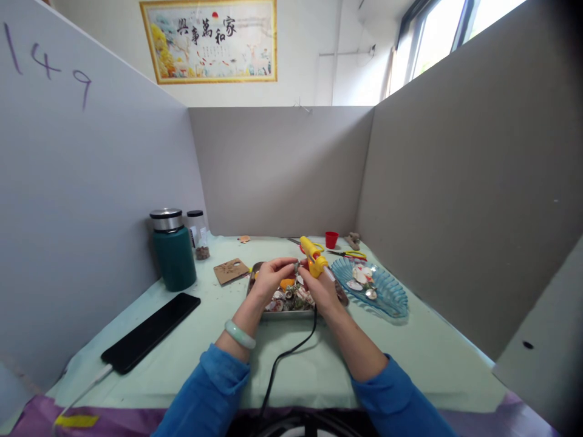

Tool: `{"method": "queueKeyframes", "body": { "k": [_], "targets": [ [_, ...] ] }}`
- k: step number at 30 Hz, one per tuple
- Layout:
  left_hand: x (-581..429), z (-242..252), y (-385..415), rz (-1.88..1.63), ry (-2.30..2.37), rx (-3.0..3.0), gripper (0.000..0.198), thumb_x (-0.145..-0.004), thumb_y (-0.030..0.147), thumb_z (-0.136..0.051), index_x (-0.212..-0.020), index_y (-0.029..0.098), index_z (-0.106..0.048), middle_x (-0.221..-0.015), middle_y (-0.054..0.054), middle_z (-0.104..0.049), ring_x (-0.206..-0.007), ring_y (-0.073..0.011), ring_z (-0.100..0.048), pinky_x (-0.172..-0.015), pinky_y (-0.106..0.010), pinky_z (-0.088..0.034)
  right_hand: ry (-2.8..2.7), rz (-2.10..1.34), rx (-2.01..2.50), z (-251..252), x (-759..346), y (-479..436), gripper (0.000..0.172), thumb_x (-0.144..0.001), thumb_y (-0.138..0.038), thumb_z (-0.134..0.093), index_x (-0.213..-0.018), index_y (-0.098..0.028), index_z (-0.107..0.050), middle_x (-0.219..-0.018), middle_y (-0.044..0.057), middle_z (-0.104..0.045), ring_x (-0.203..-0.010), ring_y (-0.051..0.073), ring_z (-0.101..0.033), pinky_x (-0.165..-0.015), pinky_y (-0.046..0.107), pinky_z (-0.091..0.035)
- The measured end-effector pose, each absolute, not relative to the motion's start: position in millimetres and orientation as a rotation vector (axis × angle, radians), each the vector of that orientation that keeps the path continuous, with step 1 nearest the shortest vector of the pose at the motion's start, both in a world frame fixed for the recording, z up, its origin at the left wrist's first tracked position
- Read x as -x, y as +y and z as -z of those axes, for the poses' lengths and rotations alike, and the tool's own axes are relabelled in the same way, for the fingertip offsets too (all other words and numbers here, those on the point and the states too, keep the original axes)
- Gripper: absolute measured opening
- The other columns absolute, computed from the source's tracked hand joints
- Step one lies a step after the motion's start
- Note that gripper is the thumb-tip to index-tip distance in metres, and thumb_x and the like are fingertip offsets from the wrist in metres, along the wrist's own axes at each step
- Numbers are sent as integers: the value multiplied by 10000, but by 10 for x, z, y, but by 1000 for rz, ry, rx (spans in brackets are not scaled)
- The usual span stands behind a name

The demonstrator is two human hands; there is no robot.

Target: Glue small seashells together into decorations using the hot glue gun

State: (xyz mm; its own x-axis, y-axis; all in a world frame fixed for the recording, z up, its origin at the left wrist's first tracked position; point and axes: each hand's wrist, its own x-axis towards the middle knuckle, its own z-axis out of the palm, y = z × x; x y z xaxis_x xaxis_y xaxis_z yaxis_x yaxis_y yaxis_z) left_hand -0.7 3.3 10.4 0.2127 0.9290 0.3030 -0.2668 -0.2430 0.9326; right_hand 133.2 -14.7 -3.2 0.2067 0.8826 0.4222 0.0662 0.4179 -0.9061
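Above a metal tray (282, 315) of shells, my two hands meet close together. My left hand (272, 276), closed in a pinch, has a tiny greyish piece (296, 266) at its fingertips; its kind is too small to make out. My right hand (321, 289) is wrapped round a yellow hot glue gun (314, 258), its handle mostly hidden in the palm. A clear glue stick (329, 274) pokes out of the gun, and a black cord (291, 351) runs down from beneath that hand. Mixed shells (291, 298) fill the tray under my fingers.
Right of the tray lies a blue scalloped dish (396, 297) with shells; behind it are yellow-handled scissors (353, 255) and a red cup (331, 239). Leftward are a cardboard piece (231, 271), a jar (198, 233), a green bottle (174, 258) and a phone (152, 331). Partitions enclose three sides.
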Motion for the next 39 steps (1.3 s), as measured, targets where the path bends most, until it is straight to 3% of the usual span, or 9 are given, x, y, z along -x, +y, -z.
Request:
{"method": "queueKeyframes", "body": {
  "k": [26, 39],
  "targets": [
    [12, -88, 57, -1330, 687, -1319, 341, -630, 309, -787, -899, 116, -705, -879, -89, -724, -759, -182, -662, -763, -322, -519, -1290, -709, 1008, 68, -1354, -126, 270, -725, -367, -607, -923, -186, -637, -714, 3, -636, -580, 152, -558, -538, 257, -408],
    [25, -88, 68, -1309, 706, -1336, 360, -620, 310, -791, -905, 106, -707, -867, -95, -723, -749, -187, -665, -759, -323, -519, -1322, -639, 1036, 36, -1353, -143, 253, -712, -348, -609, -883, -167, -652, -667, 10, -623, -605, 169, -569, -559, 269, -419]
  ]
}}
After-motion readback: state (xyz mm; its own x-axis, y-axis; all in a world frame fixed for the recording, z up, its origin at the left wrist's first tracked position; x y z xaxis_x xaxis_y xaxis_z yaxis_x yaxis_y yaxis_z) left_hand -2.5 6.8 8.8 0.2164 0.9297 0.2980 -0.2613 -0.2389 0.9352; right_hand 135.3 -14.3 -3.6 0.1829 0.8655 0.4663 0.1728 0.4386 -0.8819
